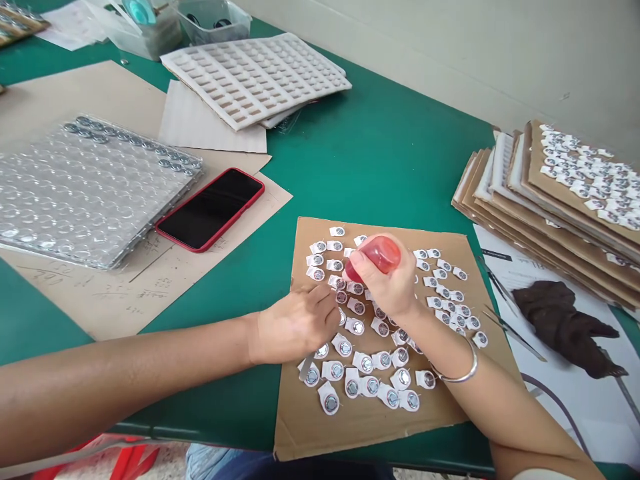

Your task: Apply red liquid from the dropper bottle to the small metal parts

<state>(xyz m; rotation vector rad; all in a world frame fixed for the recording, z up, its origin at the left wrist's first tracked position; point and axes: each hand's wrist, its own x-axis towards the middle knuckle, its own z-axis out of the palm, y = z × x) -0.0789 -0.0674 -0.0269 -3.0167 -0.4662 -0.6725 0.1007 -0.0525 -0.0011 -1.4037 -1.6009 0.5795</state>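
Observation:
A brown cardboard sheet (300, 427) lies on the green table, covered with several small round metal parts on white paper tabs (345, 345). My right hand (383, 287) is shut around a translucent red rubber squeeze bulb (380, 254), held over the upper middle of the sheet. My left hand (297, 323) rests at the left of the cluster, its fingertips among the tabs and touching the bulb's side of the group. Whether those fingers pinch anything is hidden. A metal bangle (463, 367) circles my right wrist.
Left of the sheet are a red-cased phone (210, 209) and bubble wrap (90, 190) holding metal discs. A white foam tray (255, 80) and plastic tubs (213, 20) stand behind. At right are stacked cardboard sheets (545, 207), metal tweezers (515, 333) and a dark cloth (563, 327).

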